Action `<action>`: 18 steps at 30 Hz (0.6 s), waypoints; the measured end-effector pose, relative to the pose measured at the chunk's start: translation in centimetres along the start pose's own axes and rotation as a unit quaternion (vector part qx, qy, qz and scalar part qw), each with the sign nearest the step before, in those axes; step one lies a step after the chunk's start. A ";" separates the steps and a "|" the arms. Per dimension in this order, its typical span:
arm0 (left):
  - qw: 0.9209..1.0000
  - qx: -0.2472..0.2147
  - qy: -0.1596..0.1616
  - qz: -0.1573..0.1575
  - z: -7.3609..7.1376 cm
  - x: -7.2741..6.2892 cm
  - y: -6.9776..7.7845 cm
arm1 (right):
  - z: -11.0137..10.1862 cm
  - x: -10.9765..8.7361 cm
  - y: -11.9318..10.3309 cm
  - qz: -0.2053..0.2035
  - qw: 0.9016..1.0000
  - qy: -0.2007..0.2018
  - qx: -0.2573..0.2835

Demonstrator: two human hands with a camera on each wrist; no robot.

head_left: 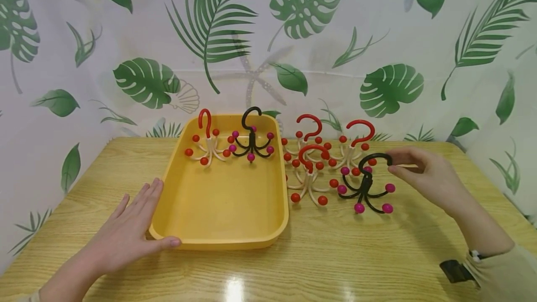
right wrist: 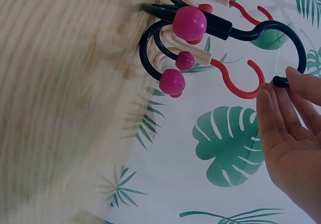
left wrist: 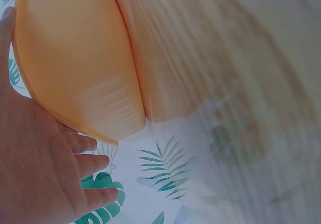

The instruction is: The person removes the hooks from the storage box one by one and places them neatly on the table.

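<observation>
My right hand (head_left: 428, 176) pinches the hook end of a black multi-arm hanger hook (head_left: 366, 183) with magenta balls, at the right of the group. In the right wrist view, thumb and fingertips meet at the tip of that black hook (right wrist: 296, 38). My left hand (head_left: 130, 227) rests with spread, straight fingers on the left front rim of a yellow tray (head_left: 222, 204), thumb over the front edge. Inside the tray, at the back, stand a red-hooked white hanger (head_left: 209, 146) with red balls and another black hanger (head_left: 251, 141) with magenta balls.
Right of the tray stand several red-hooked white hangers with red balls, one in front (head_left: 309, 178) and one at the back right (head_left: 350, 148), close together. A leaf-patterned cloth (head_left: 260, 22) hangs behind the wooden table (head_left: 335, 255).
</observation>
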State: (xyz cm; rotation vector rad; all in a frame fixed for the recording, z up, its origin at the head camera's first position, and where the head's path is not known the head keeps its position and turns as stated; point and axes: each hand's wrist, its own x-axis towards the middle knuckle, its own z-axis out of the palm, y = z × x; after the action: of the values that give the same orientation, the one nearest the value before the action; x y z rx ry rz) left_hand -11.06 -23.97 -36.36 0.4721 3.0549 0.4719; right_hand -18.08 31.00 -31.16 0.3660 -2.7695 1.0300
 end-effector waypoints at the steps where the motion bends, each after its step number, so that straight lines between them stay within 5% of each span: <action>1: 1.000 0.000 0.000 0.000 0.0 0.0 0.0 | 0.0 0.0 0.0 0.000 1.000 0.000 0.001; 10: 1.000 0.003 0.001 0.000 0.0 0.1 0.0 | 0.2 0.1 -1.1 -0.006 0.999 0.039 0.007; 18: 1.000 -0.001 -0.001 0.002 0.0 0.0 0.0 | 1.0 1.0 -4.5 -0.038 0.997 0.054 0.039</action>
State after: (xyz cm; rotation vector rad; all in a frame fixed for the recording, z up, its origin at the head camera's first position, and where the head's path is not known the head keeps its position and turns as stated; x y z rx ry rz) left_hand -11.06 -23.95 -36.37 0.4797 3.0526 0.4745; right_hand -17.78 26.89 -28.87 0.4094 -2.6050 1.1078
